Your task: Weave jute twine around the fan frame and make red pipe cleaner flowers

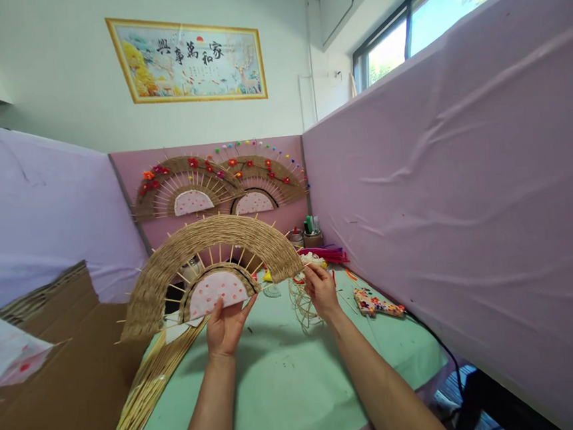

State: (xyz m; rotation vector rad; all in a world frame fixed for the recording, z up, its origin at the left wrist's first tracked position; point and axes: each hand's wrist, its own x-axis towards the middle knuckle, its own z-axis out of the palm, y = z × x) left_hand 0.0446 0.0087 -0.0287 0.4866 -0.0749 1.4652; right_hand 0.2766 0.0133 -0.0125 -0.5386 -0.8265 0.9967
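A woven fan (pixel 218 231) of tan cord on thin sticks is held up above the table, tilted down to the left. At its lower centre sits a half-round white panel with pink dots (pixel 218 292). My left hand (pixel 227 327) grips the fan at this panel's bottom edge, thumb in front. At the fan's right end, my right hand (pixel 320 289) pinches near a stick tip; whether it holds the stick or a strand of cord is too small to tell. Loose pale cord (pixel 302 307) hangs or lies just left of the right hand.
Two flower-trimmed fans (pixel 177 174) hang on the pink back panel. Thin sticks (pixel 155 380) lie at left beside a cardboard box (pixel 46 396). A patterned glue gun (pixel 378 302) with a black cable lies right. Pen pots (pixel 312 236) and pink strips (pixel 327 256) stand behind the green tabletop (pixel 282 389).
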